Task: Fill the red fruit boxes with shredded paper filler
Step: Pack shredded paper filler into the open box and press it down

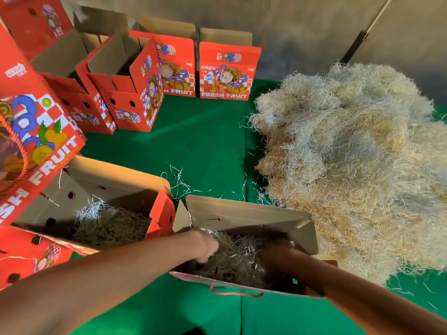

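Left hand [205, 246] curled in filler [232, 259] | right hand [278, 247] shadowed, grip unclear | box [246, 213] open

Nearest box [244, 215] at mat's [198, 141] near edge, open; filler [232, 259] inside, left hand [205, 245] and right hand [278, 247] both sunk in it, right hand's fingers hard to make out. Second filled box [96, 187] just left. Loose filler heap [350, 160] along right edge. Open boxes [135, 85] at far-left corner, one [228, 71] beside them at the far edge.
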